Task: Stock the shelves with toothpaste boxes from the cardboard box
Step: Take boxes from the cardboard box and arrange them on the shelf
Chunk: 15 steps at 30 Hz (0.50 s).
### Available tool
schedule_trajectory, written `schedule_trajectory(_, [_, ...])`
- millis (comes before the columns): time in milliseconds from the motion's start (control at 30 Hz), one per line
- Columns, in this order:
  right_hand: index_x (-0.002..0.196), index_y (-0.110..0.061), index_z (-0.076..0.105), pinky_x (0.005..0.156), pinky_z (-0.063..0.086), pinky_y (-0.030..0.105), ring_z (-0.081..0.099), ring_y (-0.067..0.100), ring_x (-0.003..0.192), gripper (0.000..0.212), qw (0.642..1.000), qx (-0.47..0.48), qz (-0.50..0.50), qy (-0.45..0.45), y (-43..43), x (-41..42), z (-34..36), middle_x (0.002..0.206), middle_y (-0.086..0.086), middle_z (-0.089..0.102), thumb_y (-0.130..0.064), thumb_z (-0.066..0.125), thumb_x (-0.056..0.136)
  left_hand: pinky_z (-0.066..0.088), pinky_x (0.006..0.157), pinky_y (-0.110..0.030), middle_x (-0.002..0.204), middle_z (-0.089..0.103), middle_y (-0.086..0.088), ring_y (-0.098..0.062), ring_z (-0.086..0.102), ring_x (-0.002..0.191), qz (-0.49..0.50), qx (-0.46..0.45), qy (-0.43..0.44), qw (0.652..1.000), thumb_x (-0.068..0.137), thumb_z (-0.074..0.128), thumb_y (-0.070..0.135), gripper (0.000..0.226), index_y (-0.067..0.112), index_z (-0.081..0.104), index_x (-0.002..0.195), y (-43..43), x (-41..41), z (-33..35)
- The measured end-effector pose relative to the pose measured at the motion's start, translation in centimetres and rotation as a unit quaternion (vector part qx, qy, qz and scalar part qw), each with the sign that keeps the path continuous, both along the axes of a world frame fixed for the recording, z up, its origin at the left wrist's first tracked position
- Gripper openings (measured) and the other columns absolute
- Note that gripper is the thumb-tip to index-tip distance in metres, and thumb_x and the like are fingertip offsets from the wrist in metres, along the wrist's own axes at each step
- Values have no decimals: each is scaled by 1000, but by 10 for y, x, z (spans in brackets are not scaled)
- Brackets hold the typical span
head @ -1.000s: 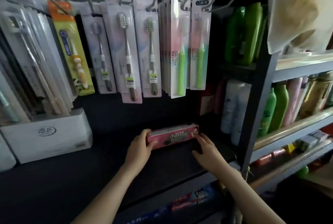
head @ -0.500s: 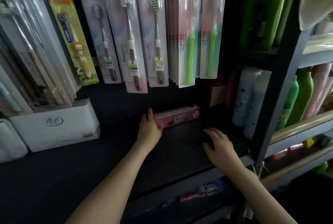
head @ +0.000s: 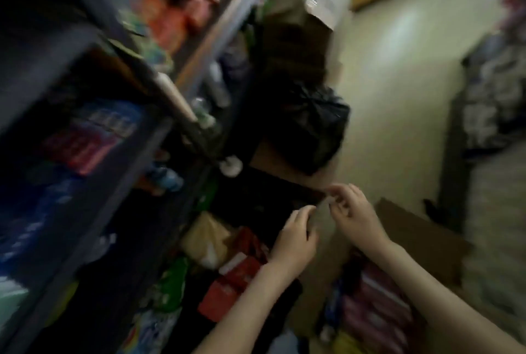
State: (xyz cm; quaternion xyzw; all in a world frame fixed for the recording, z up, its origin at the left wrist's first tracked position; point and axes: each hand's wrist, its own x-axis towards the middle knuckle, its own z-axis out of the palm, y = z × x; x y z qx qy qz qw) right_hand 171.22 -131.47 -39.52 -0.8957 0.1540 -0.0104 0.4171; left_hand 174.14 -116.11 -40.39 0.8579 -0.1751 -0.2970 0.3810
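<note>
Plainly stocking remains: left hand and right hand, loosely curled, seemingly empty, hover by the far edge of the cardboard box; toothpaste boxes lie inside.

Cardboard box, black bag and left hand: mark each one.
cardboard box (head: 421,242), head view, on its open flap.
black bag (head: 310,126), head view, on its bulging middle.
left hand (head: 296,237), head view, on the back of the hand.
</note>
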Motion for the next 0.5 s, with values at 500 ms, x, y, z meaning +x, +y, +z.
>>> schedule_trajectory(500, [143,-17,30,110,25,32,30,21,137,60,881,67,-18,468,-56,-329,-382,146,4,37,-23,57,90,40,102,-29,134,45,-2,-18,46,124,-204,189,244,929,98,49,15,45,20,38,141,-102,-195,-330])
